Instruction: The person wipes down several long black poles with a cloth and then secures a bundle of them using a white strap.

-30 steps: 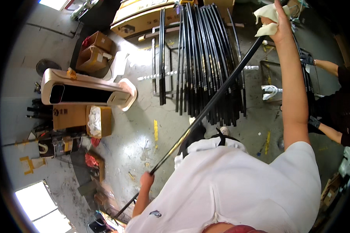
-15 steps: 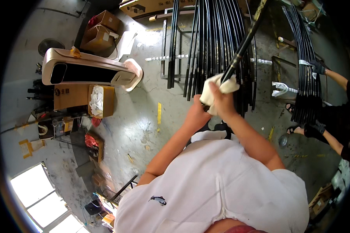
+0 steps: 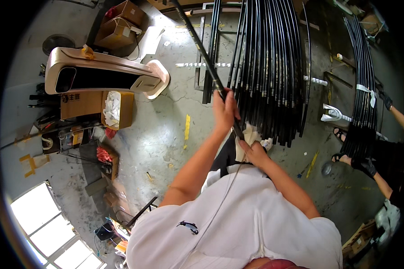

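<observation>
A long black pole [image 3: 202, 50] with gold markings slants from the upper left down toward my waist. My left hand [image 3: 225, 110] is wrapped round it above its lower end. Lower and to the right, my right hand [image 3: 256, 153] is closed on a cream-white cloth [image 3: 251, 133], next to the pole's lower end. Whether its fingers also grip the pole, I cannot tell. A thin pale strand [image 3: 224, 192] runs from near that end down across my white shirt. Just beyond my hands, many similar black poles [image 3: 269, 76] lie side by side on a metal rack.
On the right, a person's gloved hands [image 3: 386, 99] are near another bundle of black poles [image 3: 363, 67] on a stand. A pale pink and black floor-standing device [image 3: 103, 74] lies at left. Beside it are cardboard boxes [image 3: 125, 110], one holding white material. Yellow tape [image 3: 187, 127] marks the floor.
The pole has swung from leaning up right to leaning up left. My hands have parted: the left has moved up along the pole, the right down with the cloth. The thin strand now shows.
</observation>
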Demonstrator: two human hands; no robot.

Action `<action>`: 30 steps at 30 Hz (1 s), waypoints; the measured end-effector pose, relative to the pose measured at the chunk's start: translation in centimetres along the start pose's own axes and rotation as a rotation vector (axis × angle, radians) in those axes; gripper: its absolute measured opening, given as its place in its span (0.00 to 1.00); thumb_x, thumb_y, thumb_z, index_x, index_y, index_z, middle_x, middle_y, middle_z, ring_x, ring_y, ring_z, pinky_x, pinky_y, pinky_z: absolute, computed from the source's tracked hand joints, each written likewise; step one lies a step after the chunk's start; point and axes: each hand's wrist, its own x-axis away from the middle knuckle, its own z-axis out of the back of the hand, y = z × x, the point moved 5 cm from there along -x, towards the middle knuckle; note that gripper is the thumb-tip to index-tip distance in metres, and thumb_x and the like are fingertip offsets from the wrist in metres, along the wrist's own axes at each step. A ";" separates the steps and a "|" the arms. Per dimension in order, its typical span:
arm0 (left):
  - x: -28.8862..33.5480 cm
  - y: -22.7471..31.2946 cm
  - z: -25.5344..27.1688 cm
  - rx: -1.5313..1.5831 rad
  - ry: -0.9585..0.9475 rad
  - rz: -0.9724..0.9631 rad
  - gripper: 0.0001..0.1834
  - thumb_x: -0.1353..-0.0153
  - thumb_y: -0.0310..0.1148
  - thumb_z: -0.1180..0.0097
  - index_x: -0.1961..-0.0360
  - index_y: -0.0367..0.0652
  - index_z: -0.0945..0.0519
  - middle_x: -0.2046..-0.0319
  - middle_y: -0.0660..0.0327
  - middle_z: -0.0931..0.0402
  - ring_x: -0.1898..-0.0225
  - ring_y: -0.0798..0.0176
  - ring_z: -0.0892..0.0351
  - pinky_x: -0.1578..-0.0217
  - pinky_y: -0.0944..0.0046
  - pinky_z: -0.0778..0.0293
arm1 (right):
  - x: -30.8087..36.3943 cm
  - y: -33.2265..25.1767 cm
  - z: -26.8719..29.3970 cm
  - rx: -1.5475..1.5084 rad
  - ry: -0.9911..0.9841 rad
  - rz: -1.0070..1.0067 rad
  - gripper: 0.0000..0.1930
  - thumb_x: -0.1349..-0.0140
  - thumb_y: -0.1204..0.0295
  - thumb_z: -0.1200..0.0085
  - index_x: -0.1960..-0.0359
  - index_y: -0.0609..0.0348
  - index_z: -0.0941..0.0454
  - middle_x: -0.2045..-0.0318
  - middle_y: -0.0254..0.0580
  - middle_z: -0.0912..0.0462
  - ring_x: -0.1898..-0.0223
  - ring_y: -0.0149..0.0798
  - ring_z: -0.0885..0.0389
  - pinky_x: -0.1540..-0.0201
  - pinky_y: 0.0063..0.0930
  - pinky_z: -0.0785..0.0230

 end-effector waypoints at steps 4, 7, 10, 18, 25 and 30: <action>-5.7 -7.0 6.5 -0.433 0.171 -0.082 0.10 0.38 0.33 0.56 0.62 0.37 0.35 0.82 0.56 0.31 0.84 0.58 0.32 0.83 0.62 0.35 | 0.2 5.2 1.6 0.080 0.145 -0.177 0.21 0.40 0.58 0.55 0.71 0.70 0.26 0.80 0.53 0.25 0.77 0.41 0.25 0.71 0.34 0.35; -6.9 -9.8 7.9 -0.681 0.156 -0.089 0.15 0.40 0.35 0.52 0.58 0.35 0.35 0.75 0.47 0.26 0.73 0.44 0.27 0.72 0.53 0.32 | 1.7 8.3 4.7 0.012 0.410 -0.267 0.23 0.40 0.57 0.55 0.71 0.71 0.24 0.80 0.51 0.23 0.77 0.39 0.24 0.70 0.33 0.34; -8.4 -14.4 9.0 -0.772 0.072 -0.062 0.18 0.40 0.38 0.53 0.55 0.36 0.35 0.72 0.43 0.26 0.69 0.40 0.27 0.69 0.50 0.32 | 4.0 9.0 6.6 0.094 0.565 -0.472 0.22 0.39 0.56 0.56 0.65 0.69 0.24 0.73 0.40 0.22 0.69 0.30 0.25 0.66 0.26 0.33; -14.5 -23.5 9.0 -0.965 -0.021 0.101 0.20 0.42 0.39 0.52 0.52 0.40 0.37 0.66 0.43 0.27 0.64 0.41 0.27 0.66 0.49 0.31 | 8.9 12.4 5.1 -0.054 0.668 -0.614 0.21 0.38 0.56 0.58 0.66 0.64 0.25 0.77 0.35 0.24 0.80 0.28 0.27 0.80 0.22 0.36; -15.9 -24.2 8.8 -1.172 0.012 -0.054 0.22 0.51 0.32 0.44 0.55 0.37 0.33 0.54 0.49 0.36 0.51 0.48 0.37 0.52 0.57 0.38 | 9.3 12.5 4.4 -0.185 0.664 -0.669 0.20 0.38 0.56 0.58 0.60 0.64 0.28 0.75 0.37 0.24 0.80 0.29 0.27 0.81 0.22 0.34; -15.4 -23.0 14.9 -1.259 0.464 -0.086 0.27 0.56 0.34 0.40 0.53 0.38 0.34 0.53 0.49 0.35 0.50 0.49 0.36 0.50 0.55 0.40 | 6.9 7.7 4.7 -0.344 0.711 -0.659 0.24 0.38 0.60 0.58 0.50 0.71 0.34 0.55 0.45 0.27 0.55 0.36 0.29 0.51 0.26 0.39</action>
